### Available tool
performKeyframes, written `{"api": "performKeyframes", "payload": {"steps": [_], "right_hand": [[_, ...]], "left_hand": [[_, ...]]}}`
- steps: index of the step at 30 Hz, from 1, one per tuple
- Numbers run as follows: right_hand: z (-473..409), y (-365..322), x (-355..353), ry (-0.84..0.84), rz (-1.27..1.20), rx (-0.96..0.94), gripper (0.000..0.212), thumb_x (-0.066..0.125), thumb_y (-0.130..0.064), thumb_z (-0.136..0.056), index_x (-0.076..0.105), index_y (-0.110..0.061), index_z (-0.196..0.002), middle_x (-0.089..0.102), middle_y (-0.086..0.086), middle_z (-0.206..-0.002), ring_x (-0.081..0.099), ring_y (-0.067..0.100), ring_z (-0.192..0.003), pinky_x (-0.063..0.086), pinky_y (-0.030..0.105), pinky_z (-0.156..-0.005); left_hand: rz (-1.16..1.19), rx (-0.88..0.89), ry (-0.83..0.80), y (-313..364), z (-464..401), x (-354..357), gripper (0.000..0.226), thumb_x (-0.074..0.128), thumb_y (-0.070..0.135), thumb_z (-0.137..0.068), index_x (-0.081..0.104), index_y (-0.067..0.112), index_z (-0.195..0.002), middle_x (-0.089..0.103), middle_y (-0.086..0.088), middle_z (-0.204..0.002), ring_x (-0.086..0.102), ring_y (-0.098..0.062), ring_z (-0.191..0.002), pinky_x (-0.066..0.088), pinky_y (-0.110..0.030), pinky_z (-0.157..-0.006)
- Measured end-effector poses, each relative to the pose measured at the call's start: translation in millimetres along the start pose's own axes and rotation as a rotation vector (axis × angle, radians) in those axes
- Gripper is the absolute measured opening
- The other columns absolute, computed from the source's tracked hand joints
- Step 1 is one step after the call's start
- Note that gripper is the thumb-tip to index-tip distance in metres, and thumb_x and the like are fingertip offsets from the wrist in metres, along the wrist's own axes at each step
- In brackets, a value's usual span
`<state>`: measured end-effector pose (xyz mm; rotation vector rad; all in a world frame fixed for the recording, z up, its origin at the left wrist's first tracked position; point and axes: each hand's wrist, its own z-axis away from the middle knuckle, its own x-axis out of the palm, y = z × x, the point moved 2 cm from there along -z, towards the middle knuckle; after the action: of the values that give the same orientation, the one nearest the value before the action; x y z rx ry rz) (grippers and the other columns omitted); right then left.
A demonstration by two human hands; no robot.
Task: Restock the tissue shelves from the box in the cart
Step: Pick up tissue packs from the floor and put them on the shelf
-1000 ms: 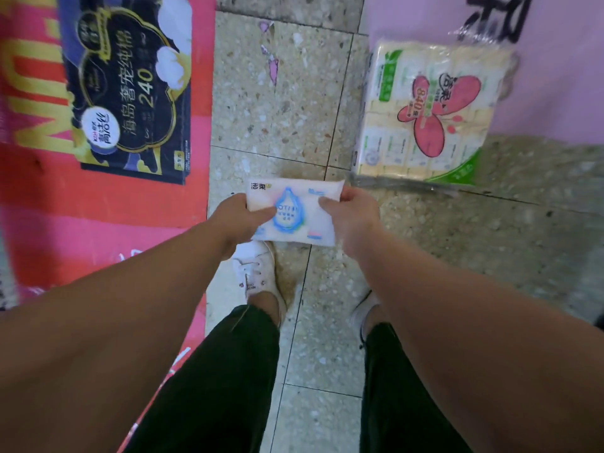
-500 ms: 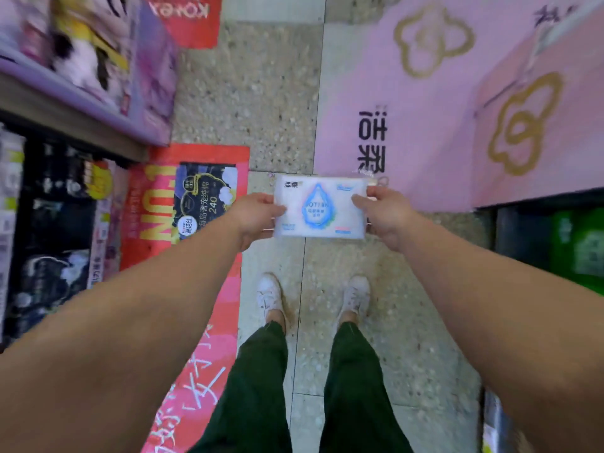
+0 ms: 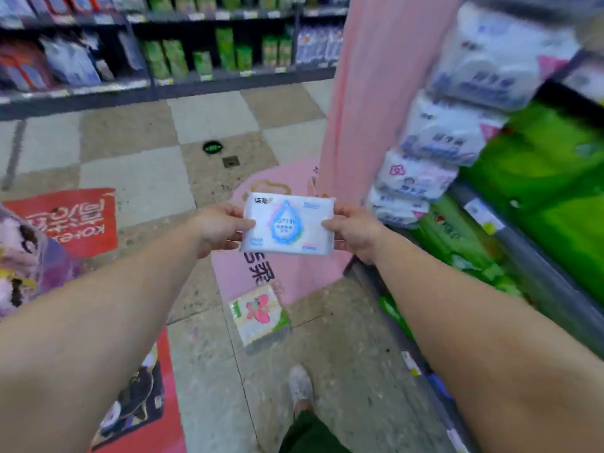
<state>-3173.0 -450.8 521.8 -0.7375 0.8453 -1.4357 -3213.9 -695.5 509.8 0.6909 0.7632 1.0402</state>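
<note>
Carrying step. Left hand and right hand pinch tissue pack by its ends, at centre. Shelves at 3 o'clock; next, likely turn and slot it in.

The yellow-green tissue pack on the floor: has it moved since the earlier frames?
Cannot tell. The yellow-green tissue pack lies by the pink floor sticker in each frame showing it; the head camera swung, so its shift looks apparent.

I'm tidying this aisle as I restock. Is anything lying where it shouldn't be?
Yes. A tissue multipack with a pink butterfly lies on the floor beside the shelving, ahead of your shoe. The pack between your left hand and right hand looks intact.
</note>
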Motion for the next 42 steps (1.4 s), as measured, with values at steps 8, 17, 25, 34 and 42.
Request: {"api": "performKeyframes", "payload": {"steps": [8,17,25,34,42], "right_hand": [[201,27,-146,0.528,-0.174,-0.139,0.032,0.060,0.002,-0.089,0.055,-0.001,-0.120,0.067,0.016,-0.100,0.067,0.012,-0.058,0.052,0.023,-0.043],[442,78,-297,1.002,-0.220,-0.243,0.031,0.064,-0.002,-0.088,0.058,0.000,-0.118,0.067,0.017,-0.100,0.061,0.008,-0.054,0.046,0.016,-0.040],[664,156,-438,1.331,-0.213,-0.315,0.010,0.065,-0.006,-0.088,0.062,-0.010,-0.097,0.065,0.014,-0.084,0.062,0.017,-0.059,0.046,0.019,-0.042],[782,195,-541,1.465,-0.225,-0.412,0.013,0.062,0.000,-0.090,0.057,-0.006,-0.101,0.056,0.014,-0.073,0.048,0.020,-0.055,0.045,0.031,-0.056],[786,196,-585,1.503,-0.206,-0.500,0.015,0.061,-0.002,-0.090,0.059,-0.017,-0.091,0.066,0.005,-0.080,0.057,0.020,-0.064,0.050,0.035,-0.066]], "left_hand": [[-0.185,0.309,-0.333,90,93,169,0.008,0.066,0.013,-0.088,0.059,0.017,-0.088,0.067,-0.004,-0.078,0.058,-0.014,-0.062,0.044,-0.024,-0.055],[-0.303,0.698,-0.603,157,260,404,0.007,0.065,0.010,-0.089,0.059,0.010,-0.094,0.061,-0.004,-0.073,0.054,-0.007,-0.045,0.042,-0.020,-0.044],[-0.305,0.946,-0.784,169,439,638,0.024,0.066,0.003,-0.086,0.058,0.016,-0.067,0.056,0.003,-0.058,0.052,-0.011,-0.053,0.040,-0.012,-0.044],[-0.276,1.055,-0.774,171,545,773,0.012,0.067,0.015,-0.087,0.060,0.011,-0.097,0.062,-0.007,-0.088,0.058,-0.023,-0.082,0.044,-0.028,-0.070],[-0.266,1.140,-0.619,181,559,809,0.017,0.067,0.024,-0.086,0.063,0.014,-0.099,0.065,-0.004,-0.089,0.065,-0.030,-0.088,0.056,-0.046,-0.079]]}}
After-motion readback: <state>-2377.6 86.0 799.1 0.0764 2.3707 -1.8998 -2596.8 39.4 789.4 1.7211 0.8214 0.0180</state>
